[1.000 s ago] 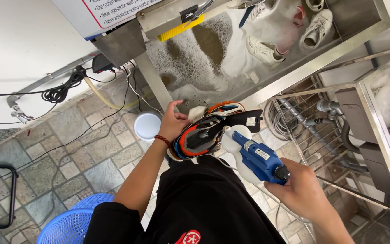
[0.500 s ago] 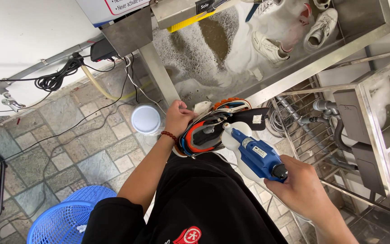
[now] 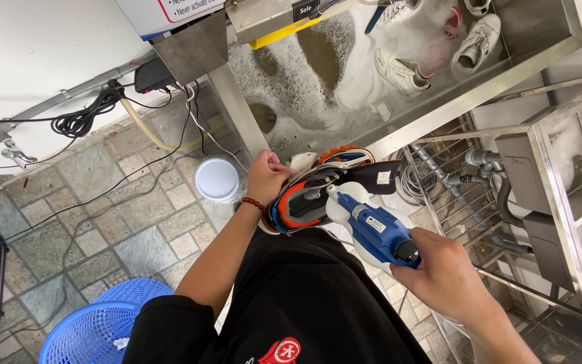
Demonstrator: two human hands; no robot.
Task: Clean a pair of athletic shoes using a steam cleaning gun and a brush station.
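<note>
Orange-and-black sneaker [image 3: 311,195]: just below the steel wash sink [image 3: 439,94], gripped open by left hand [image 3: 267,176] so the right hand's [image 3: 449,276] clenched blue-and-white sprayer [image 3: 372,226] reaches inside.

sneaker [image 3: 318,192]: orange, black, white and blue panels
spray tool [image 3: 375,229]: blue body, white head, black end knob
bracelet [image 3: 252,202]: dark red beads
basket [image 3: 92,330]: blue mesh
sink shoes [image 3: 399,73]: white
floor [image 3: 122,222]: grey-brown stone tiles
</note>
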